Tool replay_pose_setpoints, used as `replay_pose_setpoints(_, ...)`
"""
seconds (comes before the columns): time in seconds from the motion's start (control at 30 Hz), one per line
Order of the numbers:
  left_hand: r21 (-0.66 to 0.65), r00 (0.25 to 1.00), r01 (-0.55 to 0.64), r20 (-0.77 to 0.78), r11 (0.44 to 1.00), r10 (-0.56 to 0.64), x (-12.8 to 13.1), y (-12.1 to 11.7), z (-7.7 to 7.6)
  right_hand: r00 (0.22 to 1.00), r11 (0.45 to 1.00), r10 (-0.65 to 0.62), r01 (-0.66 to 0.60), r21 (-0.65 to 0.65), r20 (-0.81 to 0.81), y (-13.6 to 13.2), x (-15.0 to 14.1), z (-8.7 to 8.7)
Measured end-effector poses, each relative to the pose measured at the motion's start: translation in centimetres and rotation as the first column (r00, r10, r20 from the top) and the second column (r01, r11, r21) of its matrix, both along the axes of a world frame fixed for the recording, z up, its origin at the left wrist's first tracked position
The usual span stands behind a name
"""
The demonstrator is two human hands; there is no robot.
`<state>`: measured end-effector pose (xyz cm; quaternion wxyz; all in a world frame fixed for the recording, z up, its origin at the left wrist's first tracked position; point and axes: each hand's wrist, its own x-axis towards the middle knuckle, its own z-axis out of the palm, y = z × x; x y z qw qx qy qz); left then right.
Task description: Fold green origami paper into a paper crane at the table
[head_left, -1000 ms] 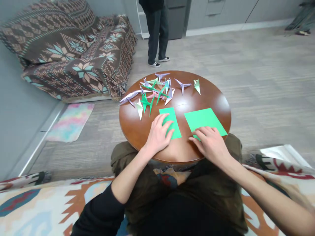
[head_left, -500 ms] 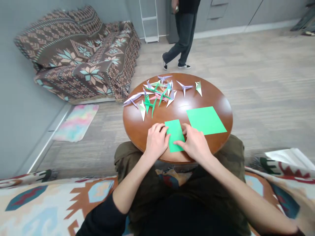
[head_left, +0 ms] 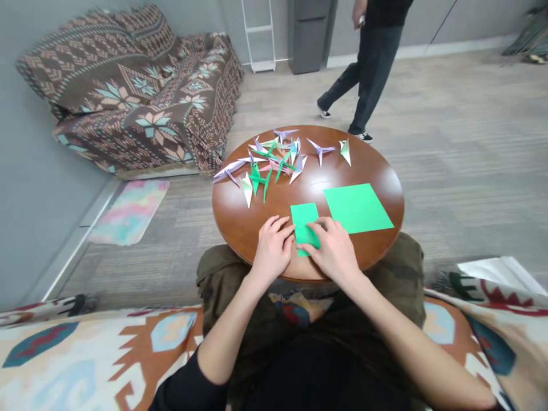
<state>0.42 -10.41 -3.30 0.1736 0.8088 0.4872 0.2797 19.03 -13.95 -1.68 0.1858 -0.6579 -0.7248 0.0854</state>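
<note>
A folded green paper (head_left: 304, 218) lies near the front edge of the round wooden table (head_left: 240, 222). My left hand (head_left: 273, 249) rests on the table with its fingers loosely spread, the fingertips touching the paper's left edge. Over the paper's near end, my right hand (head_left: 334, 251) has its fingers pressed together on that end. A flat green square sheet (head_left: 358, 207) lies just right of the folded one, untouched. Several folded paper figures (head_left: 274, 160) in green, lilac and pink lie spread over the far half of the table.
A person in dark trousers (head_left: 363, 68) walks past beyond the table. A sofa with a brown patterned throw (head_left: 137, 97) stands at the left, with a pastel mat (head_left: 128, 211) on the floor. A patterned blanket (head_left: 85, 348) surrounds my lap.
My right hand left the green square and came over to the folded paper, which slid nearer to me. The person behind walked from the left to the right.
</note>
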Motion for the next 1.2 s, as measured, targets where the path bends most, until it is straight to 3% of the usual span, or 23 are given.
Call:
replay_pose_setpoints(0.17,-0.099,0.988,0.003,0.157,0.995,0.012,-0.1,-0.2,0.9,0.986,1.0,0.015,-0.011,0.023,-0.169,1.1,1.1,-0.4)
replay_pose_setpoints(0.27,-0.264,0.909,-0.046,0.388,0.963,0.15,0.1,-0.8,1.9,0.968,0.998,0.016,0.0,0.064,-0.249,0.9,1.6,-0.4)
replay_pose_setpoints(0.33,-0.468,0.821,0.012,0.509,0.884,0.258,0.4,-1.2,2.5,0.951,0.993,0.027,0.011,0.121,-0.307,0.3,1.5,0.0)
replay_pose_setpoints(0.4,-0.631,0.724,0.211,0.614,0.747,0.314,0.8,-1.6,3.1,0.909,0.979,0.087,-0.002,0.204,-0.408,-0.5,1.2,0.5)
replay_pose_setpoints(0.47,-0.667,0.598,0.394,0.709,0.632,0.375,1.2,-1.8,3.6,0.859,0.973,0.171,-0.071,0.219,-0.482,-1.2,0.7,1.3)
replay_pose_setpoints(0.5,-0.663,0.543,0.438,0.734,0.607,0.409,1.3,-1.8,3.8,0.833,0.972,0.204,-0.108,0.21,-0.515,-1.6,0.5,1.7)
replay_pose_setpoints(0.6,-0.659,0.485,0.447,0.746,0.604,0.456,1.3,-1.8,4.2,0.748,0.967,0.251,-0.219,0.129,-0.614,-2.2,0.2,2.7)
replay_pose_setpoints(0.9,-0.673,0.566,0.486,0.729,0.558,0.386,-0.3,-1.9,4.2,0.598,0.961,0.072,-0.256,-0.105,-0.798,-2.3,1.4,3.2)
replay_pose_setpoints(0.97,-0.681,0.577,0.473,0.719,0.559,0.388,-0.5,-1.9,4.3,0.635,0.965,0.101,-0.249,-0.08,-0.766,-2.4,1.7,3.3)
replay_pose_setpoints(1.1,-0.693,0.585,0.437,0.703,0.573,0.405,-0.3,-2.2,4.5,0.771,0.961,0.263,-0.26,0.09,-0.579,-2.7,1.8,3.7)
replay_pose_setpoints(1.2,-0.663,0.545,0.452,0.735,0.597,0.403,0.3,-2.9,4.8,0.809,0.971,0.238,-0.195,0.136,-0.537,-3.1,1.3,3.9)
